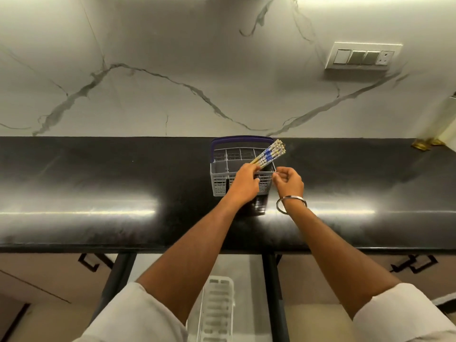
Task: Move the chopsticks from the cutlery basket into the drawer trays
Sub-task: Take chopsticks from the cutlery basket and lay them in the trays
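Note:
A grey cutlery basket point(218, 177) with a dark blue handle stands on the black counter. My left hand point(244, 181) is closed around a bundle of several chopsticks point(270, 154) with blue and white patterned tops, which tilt up and to the right over the basket. My right hand point(288, 180), with a metal bangle on its wrist, pinches the basket's near right rim. Below the counter edge the drawer is open, and a white tray point(217, 309) lies in it between my forearms.
The black counter point(98, 193) runs the full width, backed by a white marble wall. A switch panel point(362, 56) is mounted on the wall at the right. Gold-coloured items point(424, 144) sit at the counter's far right. Cabinet handles point(95, 261) flank the open drawer.

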